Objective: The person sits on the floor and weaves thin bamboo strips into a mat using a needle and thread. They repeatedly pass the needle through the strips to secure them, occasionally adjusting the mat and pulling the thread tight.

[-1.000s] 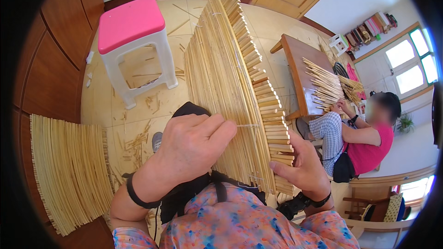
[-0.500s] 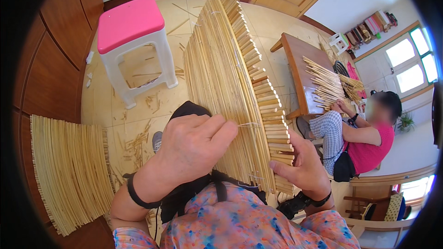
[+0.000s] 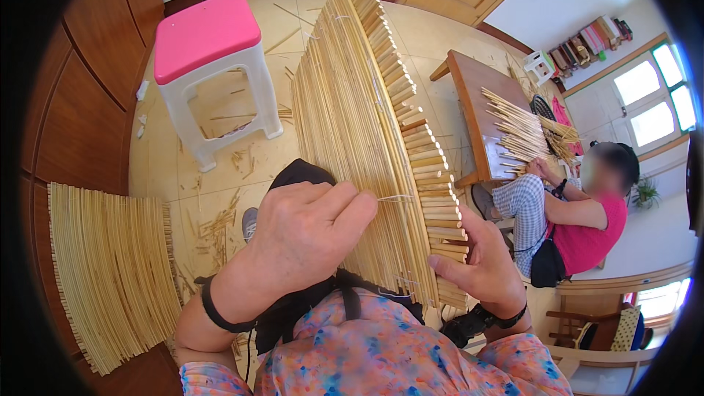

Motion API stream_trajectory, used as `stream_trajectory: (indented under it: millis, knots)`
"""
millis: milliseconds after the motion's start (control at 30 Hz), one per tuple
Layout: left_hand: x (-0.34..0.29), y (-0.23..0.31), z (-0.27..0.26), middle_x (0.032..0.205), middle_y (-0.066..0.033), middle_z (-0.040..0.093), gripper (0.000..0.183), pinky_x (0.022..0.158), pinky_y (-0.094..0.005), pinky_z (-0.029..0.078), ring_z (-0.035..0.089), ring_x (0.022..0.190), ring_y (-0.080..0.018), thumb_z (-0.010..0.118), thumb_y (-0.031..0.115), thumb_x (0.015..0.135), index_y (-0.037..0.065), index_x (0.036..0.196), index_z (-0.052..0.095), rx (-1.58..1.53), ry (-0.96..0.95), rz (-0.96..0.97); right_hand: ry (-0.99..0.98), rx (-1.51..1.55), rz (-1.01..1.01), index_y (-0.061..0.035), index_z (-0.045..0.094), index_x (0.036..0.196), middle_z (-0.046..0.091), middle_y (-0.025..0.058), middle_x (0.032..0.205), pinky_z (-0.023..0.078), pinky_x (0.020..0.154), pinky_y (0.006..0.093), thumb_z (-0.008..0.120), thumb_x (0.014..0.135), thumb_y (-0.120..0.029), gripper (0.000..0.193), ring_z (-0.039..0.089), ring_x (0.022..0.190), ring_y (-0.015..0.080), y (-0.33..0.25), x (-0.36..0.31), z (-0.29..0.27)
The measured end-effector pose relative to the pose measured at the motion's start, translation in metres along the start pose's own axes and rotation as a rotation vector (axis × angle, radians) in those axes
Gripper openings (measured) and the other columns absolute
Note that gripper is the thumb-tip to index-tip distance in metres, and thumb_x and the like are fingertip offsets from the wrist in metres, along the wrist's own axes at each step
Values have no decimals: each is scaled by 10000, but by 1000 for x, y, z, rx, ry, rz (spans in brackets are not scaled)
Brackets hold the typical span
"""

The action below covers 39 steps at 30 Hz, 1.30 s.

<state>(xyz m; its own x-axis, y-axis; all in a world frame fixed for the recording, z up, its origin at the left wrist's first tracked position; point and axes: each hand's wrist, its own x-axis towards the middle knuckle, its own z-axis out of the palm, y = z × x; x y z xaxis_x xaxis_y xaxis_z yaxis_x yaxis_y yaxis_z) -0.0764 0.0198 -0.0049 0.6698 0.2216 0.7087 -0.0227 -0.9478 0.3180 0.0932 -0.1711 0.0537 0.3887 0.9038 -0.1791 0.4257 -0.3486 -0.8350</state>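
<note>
A mat of straw-coloured stalks [image 3: 341, 103] stands tilted in front of me, with thin pale thread bindings crossing it in several rows. Along its right edge the cut stalk ends form a stepped row. My left hand [image 3: 312, 224] is closed in a pinch on a thin thread [image 3: 396, 198], which runs taut to the stalks at that edge. Wrapped round the lower right edge, my right hand [image 3: 484, 260] grips the mat, its thumb lying on the near side and its fingers partly hidden behind the stalk ends.
A second stalk mat [image 3: 110, 271] leans at the lower left. Beyond my left hand stands a white stool [image 3: 257, 88] with a pink top. Stalk scraps [image 3: 220, 224] litter the floor. At right, a person [image 3: 579, 213] sits by a wooden table [image 3: 477, 103] bearing loose stalks [image 3: 513, 132].
My hands and the mat have hardly moved; the thread stays taut. The seated person's hands have shifted slightly at the stalks.
</note>
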Motion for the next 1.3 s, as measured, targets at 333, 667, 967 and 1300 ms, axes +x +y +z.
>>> stream_trajectory:
  millis: [333,667,967,1300]
  knots:
    - [1,2,0,681,-30,459,129,468,-305,419,537,546,-173,640,121,713,89,812,564,35,15,10,8,4,-1,51,517,1299,578,66,817,407,574,261,758,798,-96,575,455,641,95,0,0,1]
    - [-1,2,0,682,-31,461,129,472,-305,419,532,543,-175,639,113,711,87,811,561,28,9,5,-4,-15,-8,68,504,1309,626,94,877,471,645,263,754,802,-80,585,544,717,103,-2,-1,0]
    - [-3,2,2,684,-36,462,137,474,-303,427,533,537,-177,642,108,707,84,818,566,24,24,-2,-5,28,-14,56,500,1329,662,110,949,515,737,273,742,812,-61,582,605,808,110,-4,-1,3]
    - [-4,5,1,677,-30,475,134,469,-303,432,546,537,-175,639,116,711,79,829,588,35,12,-5,-13,-49,-8,46,529,1284,628,86,880,484,667,267,747,805,-74,540,552,725,109,-4,-2,0]
